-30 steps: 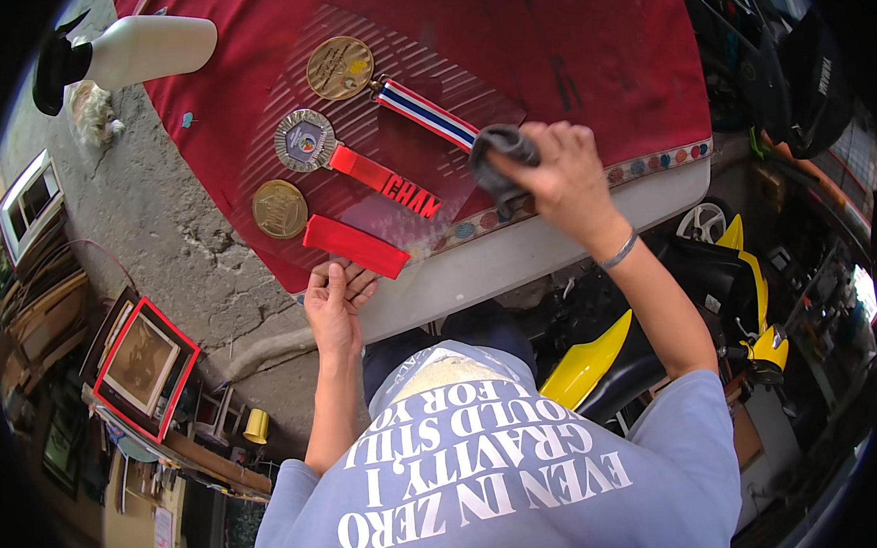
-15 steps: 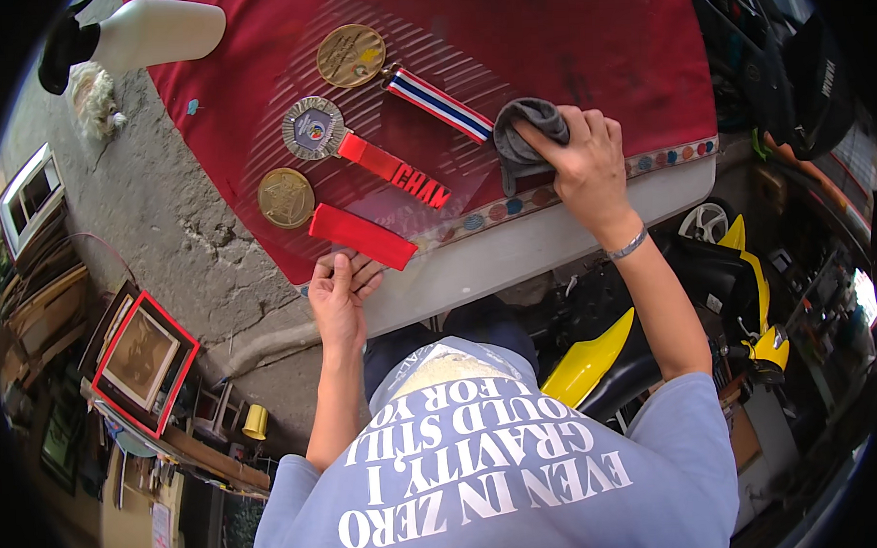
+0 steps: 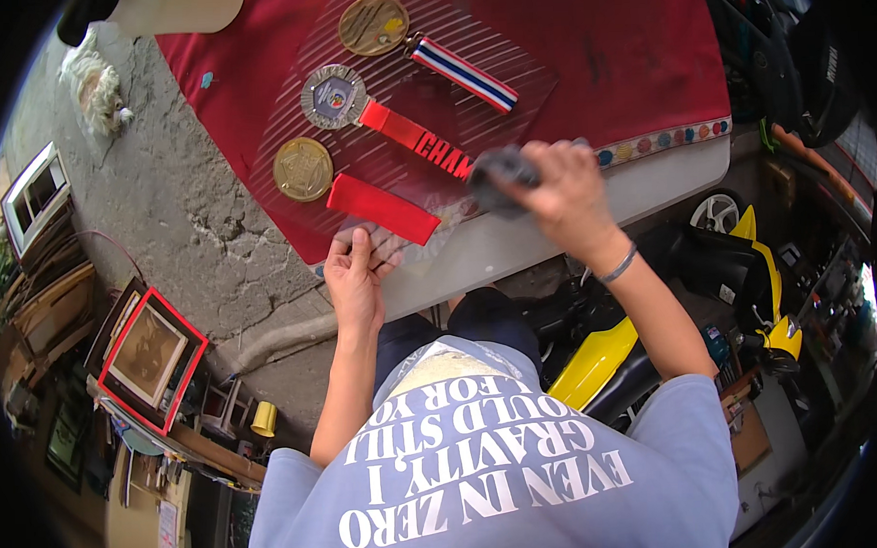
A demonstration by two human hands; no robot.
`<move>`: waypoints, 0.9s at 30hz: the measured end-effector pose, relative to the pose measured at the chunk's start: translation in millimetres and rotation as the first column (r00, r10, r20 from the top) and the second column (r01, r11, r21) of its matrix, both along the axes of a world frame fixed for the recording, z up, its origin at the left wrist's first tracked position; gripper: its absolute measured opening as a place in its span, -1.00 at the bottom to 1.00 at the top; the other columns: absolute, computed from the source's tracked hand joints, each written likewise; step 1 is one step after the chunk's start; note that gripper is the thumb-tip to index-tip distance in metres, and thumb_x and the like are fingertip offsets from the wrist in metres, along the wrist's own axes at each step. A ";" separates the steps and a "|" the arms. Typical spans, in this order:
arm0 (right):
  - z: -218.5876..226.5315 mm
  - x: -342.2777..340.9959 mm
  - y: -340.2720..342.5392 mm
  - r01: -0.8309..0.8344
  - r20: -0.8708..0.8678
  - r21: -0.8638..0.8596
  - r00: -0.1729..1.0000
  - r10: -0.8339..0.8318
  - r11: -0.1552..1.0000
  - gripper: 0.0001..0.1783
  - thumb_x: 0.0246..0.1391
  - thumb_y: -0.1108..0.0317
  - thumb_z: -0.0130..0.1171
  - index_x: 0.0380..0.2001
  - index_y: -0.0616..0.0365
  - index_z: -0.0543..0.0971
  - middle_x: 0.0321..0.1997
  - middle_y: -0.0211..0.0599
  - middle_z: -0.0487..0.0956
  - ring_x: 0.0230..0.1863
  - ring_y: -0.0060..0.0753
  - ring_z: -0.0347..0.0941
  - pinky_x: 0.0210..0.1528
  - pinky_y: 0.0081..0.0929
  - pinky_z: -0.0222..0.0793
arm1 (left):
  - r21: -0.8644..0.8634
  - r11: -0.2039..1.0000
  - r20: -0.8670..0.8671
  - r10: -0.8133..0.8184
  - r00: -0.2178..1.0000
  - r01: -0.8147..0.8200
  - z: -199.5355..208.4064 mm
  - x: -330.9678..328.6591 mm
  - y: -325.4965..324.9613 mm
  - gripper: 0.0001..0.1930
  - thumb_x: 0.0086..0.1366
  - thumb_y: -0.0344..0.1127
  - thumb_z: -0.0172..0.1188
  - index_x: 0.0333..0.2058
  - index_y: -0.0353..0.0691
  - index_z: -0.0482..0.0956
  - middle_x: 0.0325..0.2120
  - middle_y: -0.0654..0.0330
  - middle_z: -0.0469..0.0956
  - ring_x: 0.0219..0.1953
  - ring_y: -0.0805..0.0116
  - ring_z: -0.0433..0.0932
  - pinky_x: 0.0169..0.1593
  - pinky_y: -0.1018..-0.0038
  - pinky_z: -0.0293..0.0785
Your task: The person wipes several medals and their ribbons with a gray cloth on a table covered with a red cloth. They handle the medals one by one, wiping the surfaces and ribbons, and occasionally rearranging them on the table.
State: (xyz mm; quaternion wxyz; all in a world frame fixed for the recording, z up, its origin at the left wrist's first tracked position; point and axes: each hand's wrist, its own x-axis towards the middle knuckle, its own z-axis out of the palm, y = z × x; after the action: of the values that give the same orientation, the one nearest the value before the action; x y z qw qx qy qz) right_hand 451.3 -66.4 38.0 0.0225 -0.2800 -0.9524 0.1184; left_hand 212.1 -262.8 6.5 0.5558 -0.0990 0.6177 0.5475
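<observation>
My left hand point(image 3: 361, 267) pinches the near corner of a clear striped sheet point(image 3: 494, 55), its thumb on top and its fingers showing through from below. Bunched in my right hand point(image 3: 573, 194) is a dark grey cloth point(image 3: 501, 183), slightly blurred, at the near end of the middle ribbon. Three medals are laid out in a slanted row on the sheet: a gold medal point(image 3: 303, 170) with a plain red ribbon point(image 3: 383, 209), a silver medal point(image 3: 334, 97) with a lettered red ribbon point(image 3: 410, 137), and another gold medal point(image 3: 374, 26) with a red, white and blue ribbon point(image 3: 465, 75).
A red cloth point(image 3: 634, 55) with a patterned border covers the pale-edged table point(image 3: 648, 185). At the far left stands a white bottle point(image 3: 183, 8). A white dog point(image 3: 99, 88) is on the concrete floor. A yellow and black motorcycle point(image 3: 596, 365) is parked at the right, below the table.
My right hand has moved left with the grey cloth, from beside the striped ribbon to the lettered ribbon's end. My left hand keeps its hold. The whole view has shifted a little.
</observation>
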 end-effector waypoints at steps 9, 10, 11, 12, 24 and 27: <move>3.4 -2.9 -24.7 0.121 0.059 0.055 0.991 -0.124 0.991 -0.70 0.08 0.31 0.17 -0.15 -0.19 0.76 -0.05 -0.42 0.46 -0.09 -0.32 0.40 0.04 -0.26 0.26 | 0.014 1.000 0.007 -0.007 1.000 0.007 3.7 0.1 5.4 -0.75 0.55 -0.19 0.13 -0.05 -0.28 0.50 -0.17 0.01 0.72 -0.17 0.20 0.77 -0.15 0.36 0.71; 2.1 -5.0 -38.6 0.104 0.014 0.029 0.994 -0.105 0.994 -0.69 0.08 0.30 0.16 -0.14 -0.21 0.76 -0.07 -0.41 0.45 -0.09 -0.32 0.39 0.05 -0.26 0.27 | 0.017 1.000 0.007 -0.012 1.000 0.012 4.5 0.1 6.9 -0.75 0.55 -0.19 0.13 -0.04 -0.28 0.50 -0.16 0.00 0.72 -0.16 0.19 0.77 -0.14 0.36 0.71; 0.9 -7.7 -55.8 0.022 -0.035 -0.027 0.999 -0.023 0.999 -0.65 0.07 0.30 0.15 -0.09 -0.23 0.75 -0.07 -0.41 0.45 -0.10 -0.32 0.39 0.03 -0.26 0.26 | 0.020 1.000 0.008 -0.018 1.000 0.018 4.9 0.2 8.4 -0.74 0.55 -0.18 0.13 -0.04 -0.29 0.50 -0.15 0.00 0.72 -0.15 0.19 0.77 -0.14 0.36 0.71; 0.4 -9.7 -74.9 -0.060 -0.084 -0.081 0.995 0.053 0.995 -0.61 0.06 0.30 0.15 -0.03 -0.25 0.73 -0.08 -0.42 0.45 -0.11 -0.32 0.38 0.00 -0.27 0.25 | 0.020 0.999 0.013 -0.026 1.000 0.026 4.8 0.4 8.0 -0.73 0.55 -0.18 0.13 -0.03 -0.29 0.49 -0.15 -0.01 0.72 -0.15 0.18 0.76 -0.13 0.36 0.71; 1.7 -27.7 -113.9 0.040 -0.073 -0.105 0.996 -0.048 0.994 -0.56 0.10 0.29 0.12 0.06 -0.25 0.69 -0.07 -0.39 0.46 -0.10 -0.29 0.40 -0.04 -0.27 0.25 | 0.045 0.998 -0.006 -0.045 0.999 0.045 3.4 -1.9 7.8 -0.72 0.55 -0.17 0.13 -0.02 -0.31 0.48 -0.09 -0.05 0.70 -0.09 0.14 0.75 -0.09 0.32 0.72; 3.2 -30.7 -129.4 0.053 -0.077 -0.087 0.995 -0.060 0.995 -0.54 0.11 0.32 0.11 0.09 -0.24 0.67 -0.12 -0.34 0.44 -0.13 -0.26 0.39 -0.06 -0.25 0.26 | 0.066 0.997 0.006 -0.036 0.999 0.036 0.4 -1.1 4.7 -0.72 0.56 -0.18 0.11 -0.01 -0.31 0.48 -0.09 -0.05 0.70 -0.09 0.13 0.75 -0.08 0.31 0.72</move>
State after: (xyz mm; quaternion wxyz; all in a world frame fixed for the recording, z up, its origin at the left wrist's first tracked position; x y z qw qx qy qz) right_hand 420.7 -195.8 41.3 0.0519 -0.3025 -0.9366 0.1689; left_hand 211.0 -258.0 6.9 0.5707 -0.0712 0.5990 0.5571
